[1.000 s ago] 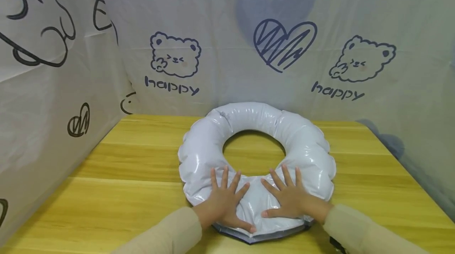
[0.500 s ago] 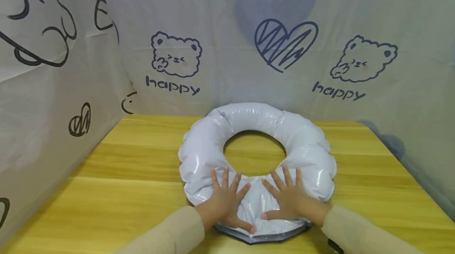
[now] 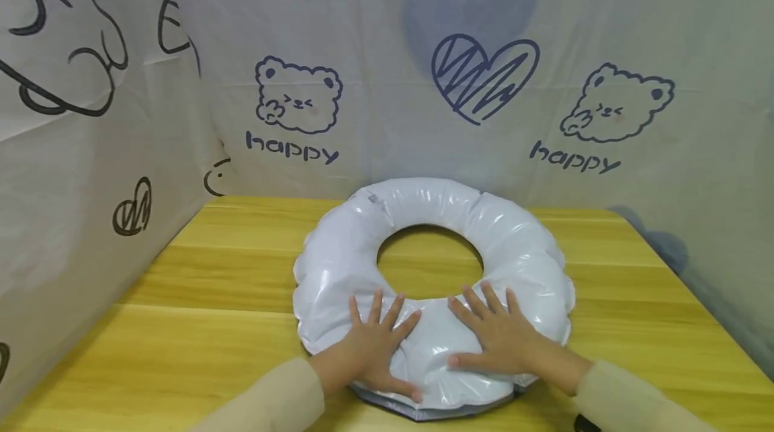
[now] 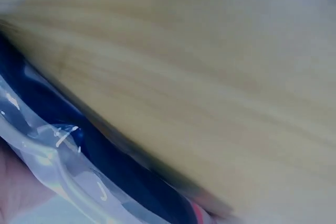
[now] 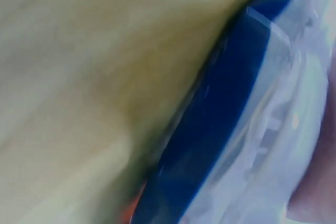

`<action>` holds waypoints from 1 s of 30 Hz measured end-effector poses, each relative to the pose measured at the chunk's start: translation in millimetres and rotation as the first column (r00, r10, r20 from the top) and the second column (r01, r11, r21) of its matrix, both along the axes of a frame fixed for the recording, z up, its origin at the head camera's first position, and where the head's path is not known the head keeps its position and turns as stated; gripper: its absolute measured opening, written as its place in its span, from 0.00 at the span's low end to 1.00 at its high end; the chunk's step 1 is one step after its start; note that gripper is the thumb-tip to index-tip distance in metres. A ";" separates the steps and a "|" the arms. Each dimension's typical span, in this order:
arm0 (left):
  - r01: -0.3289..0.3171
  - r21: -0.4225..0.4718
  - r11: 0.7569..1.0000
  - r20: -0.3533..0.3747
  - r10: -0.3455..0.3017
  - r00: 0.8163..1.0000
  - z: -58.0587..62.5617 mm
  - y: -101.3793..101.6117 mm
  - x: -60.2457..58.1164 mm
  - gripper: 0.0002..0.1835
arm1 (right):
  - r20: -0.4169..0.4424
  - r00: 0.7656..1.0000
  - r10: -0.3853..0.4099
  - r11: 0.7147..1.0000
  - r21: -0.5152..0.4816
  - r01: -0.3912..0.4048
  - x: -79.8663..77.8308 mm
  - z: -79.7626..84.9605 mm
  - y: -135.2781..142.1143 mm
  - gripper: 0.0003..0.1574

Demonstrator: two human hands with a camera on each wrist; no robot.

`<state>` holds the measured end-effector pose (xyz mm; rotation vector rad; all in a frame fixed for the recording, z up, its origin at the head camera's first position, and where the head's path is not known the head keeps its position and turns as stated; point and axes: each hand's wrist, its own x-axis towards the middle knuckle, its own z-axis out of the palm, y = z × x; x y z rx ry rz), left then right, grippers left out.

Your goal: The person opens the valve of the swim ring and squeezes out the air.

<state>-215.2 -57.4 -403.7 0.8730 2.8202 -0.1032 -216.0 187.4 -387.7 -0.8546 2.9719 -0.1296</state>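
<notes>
A white inflatable swim ring (image 3: pixel 345 244) lies flat on the wooden table, plump at the back and sides. Its near part looks slacker and creased. My left hand (image 3: pixel 375 348) rests on the near left of the ring, fingers spread and straight. On the near right, my right hand (image 3: pixel 504 341) lies on the ring with its fingers spread too. Both wrist views show the ring's dark blue edge (image 4: pixel 121 177) and clear seam close up, with only a blurred bit of each hand.
Under the ring is a yellow wood-grain table (image 3: pixel 199 297). White cloth (image 3: pixel 387 116) printed with bears and hearts hangs behind it and on the sides. A small black object (image 3: pixel 585 424) shows by the right sleeve.
Both hands have moved slightly apart on the ring, their fingers still spread. The near part between them bulges up more, and the ring looks a little wider.
</notes>
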 end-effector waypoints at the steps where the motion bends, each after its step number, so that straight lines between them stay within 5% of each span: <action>1: 0.014 0.013 1.000 -0.001 -0.014 1.000 0.4 -4.6 -0.7 0.61 | -0.017 1.000 0.009 1.000 -0.006 -0.009 0.2 2.2 1.4 0.57; 8: 0.165 0.085 0.983 -0.029 -0.163 0.986 1.7 -47.6 -12.0 0.62 | -0.170 0.985 0.028 0.999 -0.014 -0.030 -4.0 17.0 17.3 0.55; 20: 0.264 0.027 0.964 -0.232 -0.251 0.940 16.2 -91.8 -23.9 0.63 | -0.141 0.990 0.001 0.998 -0.065 -0.010 -15.5 21.8 36.4 0.57; 26: 0.206 0.108 0.973 -0.129 -0.192 0.973 24.7 -98.8 -16.9 0.59 | -0.186 0.982 0.035 0.997 -0.063 -0.048 -16.0 23.2 35.7 0.59; 30: 0.220 0.193 0.956 -0.098 -0.204 0.974 21.9 -88.4 -7.3 0.55 | -0.218 0.973 0.074 0.995 -0.053 -0.088 -16.0 23.1 29.5 0.60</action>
